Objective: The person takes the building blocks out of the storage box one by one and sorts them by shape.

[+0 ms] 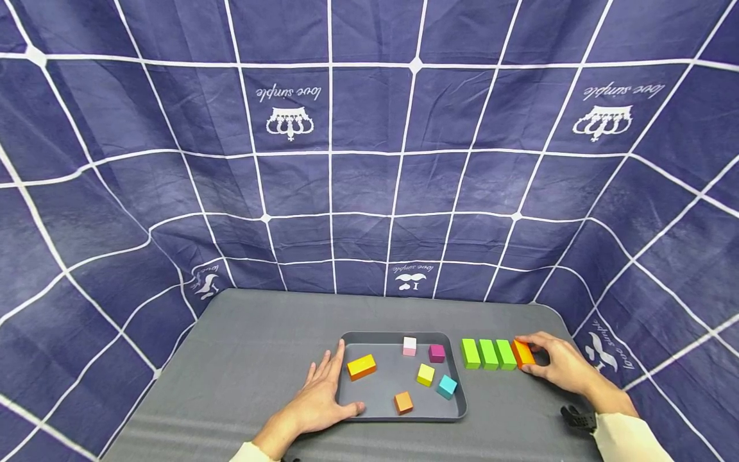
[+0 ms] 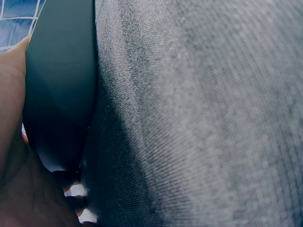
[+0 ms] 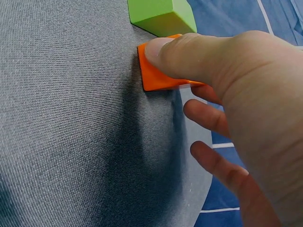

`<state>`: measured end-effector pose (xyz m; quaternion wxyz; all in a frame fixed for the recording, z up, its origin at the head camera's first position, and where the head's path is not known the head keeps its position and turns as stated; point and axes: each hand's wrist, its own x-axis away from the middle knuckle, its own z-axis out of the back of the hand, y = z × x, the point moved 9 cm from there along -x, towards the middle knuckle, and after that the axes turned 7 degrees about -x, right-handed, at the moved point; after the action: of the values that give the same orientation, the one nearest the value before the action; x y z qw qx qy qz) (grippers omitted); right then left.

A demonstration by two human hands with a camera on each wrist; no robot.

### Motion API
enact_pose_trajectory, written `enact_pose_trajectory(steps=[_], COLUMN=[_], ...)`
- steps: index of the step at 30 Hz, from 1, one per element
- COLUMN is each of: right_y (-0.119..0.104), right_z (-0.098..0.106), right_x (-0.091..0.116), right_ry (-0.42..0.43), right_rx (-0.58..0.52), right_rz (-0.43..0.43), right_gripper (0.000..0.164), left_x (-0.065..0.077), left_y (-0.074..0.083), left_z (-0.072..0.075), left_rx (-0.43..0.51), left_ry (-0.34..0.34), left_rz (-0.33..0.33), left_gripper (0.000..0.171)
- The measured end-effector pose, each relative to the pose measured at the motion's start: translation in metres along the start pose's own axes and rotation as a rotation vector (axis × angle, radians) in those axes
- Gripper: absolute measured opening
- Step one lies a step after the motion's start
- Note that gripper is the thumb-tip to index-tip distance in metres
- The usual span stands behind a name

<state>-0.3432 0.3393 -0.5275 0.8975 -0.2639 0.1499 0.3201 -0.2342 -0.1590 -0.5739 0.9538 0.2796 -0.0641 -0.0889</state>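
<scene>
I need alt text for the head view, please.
A right hand pinches an orange block beside a row of three green blocks on a gray table; the left hand is at the left side of a tray holding six blocks.

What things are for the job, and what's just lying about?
Seemingly for the job:
orange block in the right hand;
three green blocks beside it;
tray by the left hand;
maybe the tray's longer block.

Probably just lying about:
five small cubes in the tray.
</scene>
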Motion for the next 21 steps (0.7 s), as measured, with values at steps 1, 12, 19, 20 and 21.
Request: enact_pose_trajectory(steps=[1,12,19,20,21], right_y=[0.000,-0.003,-0.017,-0.021,-0.025], right_z=[0.000,0.004,0.011,0.012,0.012], right_x=[0.000,-0.001,-0.007,-0.009,-0.011], right_ry=[-0.001,-0.007,0.029,0.035,0.040], right_rx=[-0.002,-0.023,0.001,0.007,0.013], right_rz=[0.000,0.001,0.010,0.013,0.020], right_gripper=[0.066,0.071,0.077,0.077,0.076], left_x=[0.000,0.001,0.001,0.001,0.001], left_y=[0.000,0.002,0.000,0.000,0.000], left_z=[0.000,0.002,0.002,0.002,0.001], left_rx=[0.001,0.011,0.009,0.010,0.011], left_ry=[0.000,0.002,0.003,0.003,0.001], left_rz=[0.000,0.003,0.007,0.007,0.007], left_gripper=[0.142,0.142,0.142,0.142,0.142])
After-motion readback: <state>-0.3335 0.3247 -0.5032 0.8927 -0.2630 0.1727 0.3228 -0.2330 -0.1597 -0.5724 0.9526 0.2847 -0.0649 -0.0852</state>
